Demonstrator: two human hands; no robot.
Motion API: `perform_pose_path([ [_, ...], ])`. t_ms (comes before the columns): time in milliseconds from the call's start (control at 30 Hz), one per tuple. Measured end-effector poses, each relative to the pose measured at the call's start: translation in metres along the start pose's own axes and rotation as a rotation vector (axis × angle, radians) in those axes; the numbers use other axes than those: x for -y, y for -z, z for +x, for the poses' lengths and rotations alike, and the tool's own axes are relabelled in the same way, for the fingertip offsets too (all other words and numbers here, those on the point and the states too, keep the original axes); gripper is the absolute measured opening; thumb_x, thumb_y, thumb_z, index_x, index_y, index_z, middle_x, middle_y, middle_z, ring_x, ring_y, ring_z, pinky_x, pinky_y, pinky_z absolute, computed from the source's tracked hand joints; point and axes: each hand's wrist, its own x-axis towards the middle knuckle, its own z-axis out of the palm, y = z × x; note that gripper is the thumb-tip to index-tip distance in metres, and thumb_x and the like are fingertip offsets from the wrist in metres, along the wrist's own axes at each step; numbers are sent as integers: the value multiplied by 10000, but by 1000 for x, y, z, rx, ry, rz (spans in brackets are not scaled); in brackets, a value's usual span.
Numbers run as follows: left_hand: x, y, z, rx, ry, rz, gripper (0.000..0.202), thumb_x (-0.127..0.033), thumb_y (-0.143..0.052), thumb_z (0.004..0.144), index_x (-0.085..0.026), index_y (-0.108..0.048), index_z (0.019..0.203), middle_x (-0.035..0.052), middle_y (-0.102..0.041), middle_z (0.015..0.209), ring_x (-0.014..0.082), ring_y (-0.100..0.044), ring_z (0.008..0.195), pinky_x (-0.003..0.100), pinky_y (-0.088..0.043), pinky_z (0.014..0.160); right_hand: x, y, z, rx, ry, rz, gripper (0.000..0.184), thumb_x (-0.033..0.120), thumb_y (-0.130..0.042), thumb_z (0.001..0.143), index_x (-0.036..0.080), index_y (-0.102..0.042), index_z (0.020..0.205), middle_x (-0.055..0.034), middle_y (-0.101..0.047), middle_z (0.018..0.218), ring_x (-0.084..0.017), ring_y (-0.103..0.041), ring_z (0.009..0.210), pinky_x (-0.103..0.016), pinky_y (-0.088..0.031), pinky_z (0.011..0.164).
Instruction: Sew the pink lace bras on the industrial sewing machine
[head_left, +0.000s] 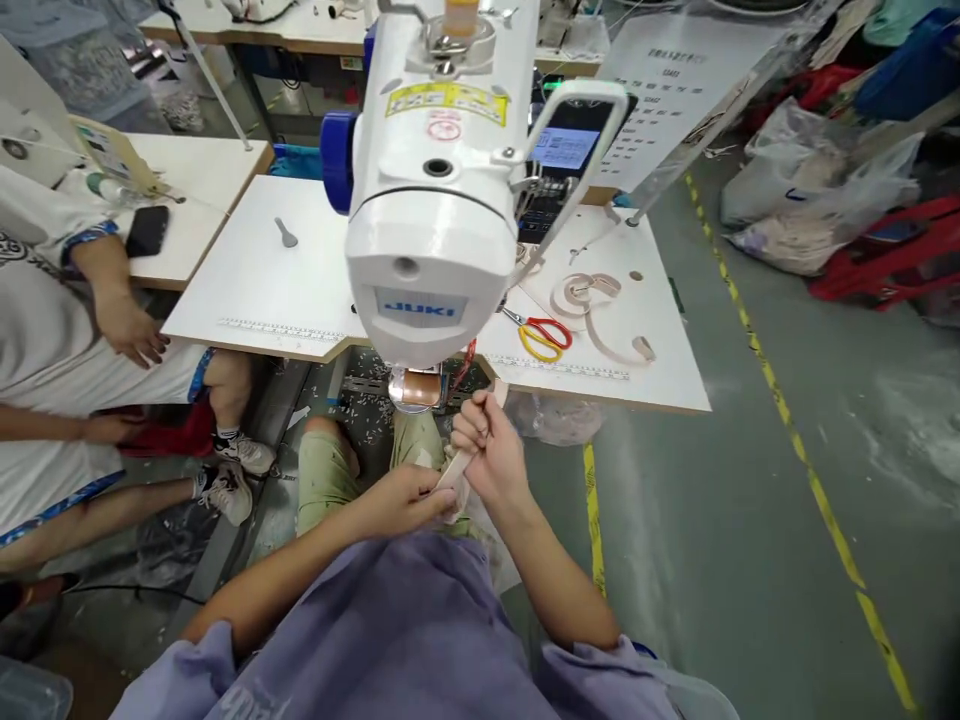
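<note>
A white sewing machine [435, 200] towers over the front edge of a white table [255, 290]. Below its head, over my lap, both hands hold one beige strip of elastic band [459, 462]. My right hand [491, 450] is closed round the strip's upper part, its end poking up near the table edge. My left hand [405, 498] pinches the lower end. Red and yellow scissors [541, 335] and curled pieces of beige band [592, 300] lie on the table to the right of the machine.
Another person in white sits at the left, a hand [131, 330] near the neighbouring table with a black phone [146, 230]. A control panel [566, 150] stands behind the machine. Plastic bags [810, 200] lie on the floor at right, beyond a yellow floor line [780, 410].
</note>
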Motion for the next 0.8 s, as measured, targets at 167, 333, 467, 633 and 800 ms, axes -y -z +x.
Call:
perform_pose_path([
  [167, -18, 14, -6, -33, -18, -235, 479, -475, -434, 1024, -131, -730, 874, 59, -748, 830, 160, -678, 786, 227, -504, 744, 18, 17, 4, 21, -6, -144, 217, 420, -709, 894, 213, -643, 903, 31, -578, 772, -61, -541, 635, -145, -493, 569],
  [333, -34, 20, 7, -65, -12, -219, 478, -427, -410, 1042, -130, -761, 910, 62, -770, 848, 155, -684, 766, 226, -510, 719, 11, 37, -20, 156, -230, -719, 370, 523, -736, 838, 197, -738, 1014, -30, -675, 851, -132, -608, 718, -242, -517, 636],
  [467, -33, 29, 17, -215, -190, 87, 337, -318, -469, 1018, -140, -744, 1098, 62, -778, 914, 167, -706, 780, 234, -522, 695, 23, 33, 2, -35, 82, -789, 340, 511, -782, 778, 200, -749, 911, 19, -619, 645, -96, -532, 569, -201, -434, 520],
  [633, -18, 55, 17, -634, -372, 716, 335, -190, -433, 1009, -178, -666, 1249, 92, -739, 1140, 201, -712, 996, 259, -538, 786, 40, 19, 52, 41, 200, -962, 296, 464, -775, 768, 188, -716, 855, 16, -624, 631, -106, -537, 541, -219, -450, 514],
  [800, -15, 64, 13, -731, -119, 825, 299, -303, -475, 1027, -212, -748, 1108, 68, -687, 935, 145, -630, 726, 232, -411, 574, 37, 9, 74, 173, 311, -1256, 135, 343, -671, 795, 211, -657, 822, 20, -603, 652, -147, -567, 618, -264, -498, 593],
])
